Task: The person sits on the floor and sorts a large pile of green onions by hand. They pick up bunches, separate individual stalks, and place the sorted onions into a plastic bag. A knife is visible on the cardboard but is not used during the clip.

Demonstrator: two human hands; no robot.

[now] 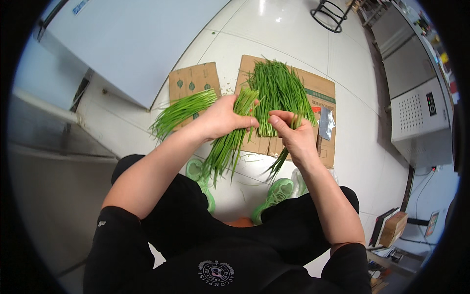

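Note:
My left hand [229,119] is closed around a thick bunch of garlic chives [229,147], pale stem ends up and green tips hanging toward my feet. A few chive stalks [281,160] pass through my right hand [293,134], their ends showing above its fingers. Beyond my hands, a large pile of chives [279,92] lies on a flattened cardboard sheet [253,145]. To the left, a smaller bundle of chives [183,110] rests partly on another cardboard piece [200,75]. A cleaver [325,123] lies at the right of the large sheet, blade pointing away from me.
Loose leaf scraps lie on the white tiled floor [238,172] between my green shoes [273,198]. A large white appliance [128,44] stands at the left. Metal cabinets [420,110] line the right side. A black round stool [330,16] stands at the far end.

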